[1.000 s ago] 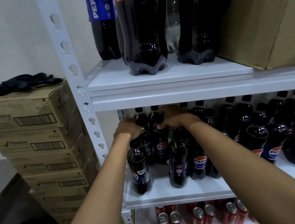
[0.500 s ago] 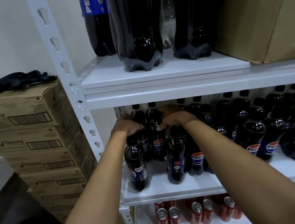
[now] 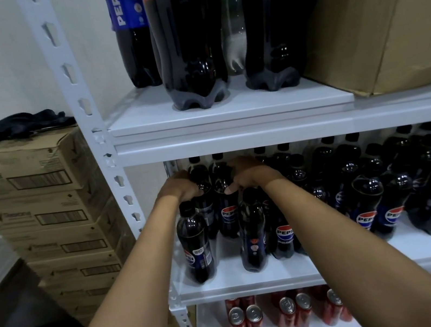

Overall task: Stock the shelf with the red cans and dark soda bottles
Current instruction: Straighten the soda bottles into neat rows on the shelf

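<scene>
Both my arms reach into the middle level of a white metal shelf (image 3: 256, 279). My left hand (image 3: 180, 187) curls round the top of a small dark soda bottle (image 3: 206, 213) at the back left. Beside it, my right hand (image 3: 248, 176) grips the shoulder of a second dark bottle (image 3: 227, 212) with a Pepsi label. Two more small bottles (image 3: 195, 245) (image 3: 252, 238) stand in front of them near the shelf edge. Many dark bottles (image 3: 370, 194) fill the right side of this level. Red cans (image 3: 246, 322) stand in rows on the level below.
Large soda bottles (image 3: 190, 47) and a brown cardboard box (image 3: 377, 13) stand on the upper level. Left of the shelf post (image 3: 78, 100) rises a stack of cardboard cartons (image 3: 38, 204) with a dark cloth (image 3: 17, 126) on top. A dark floor lies below.
Both hands stay on the two back bottles with hardly any shift. The camera has tilted slightly between frames.
</scene>
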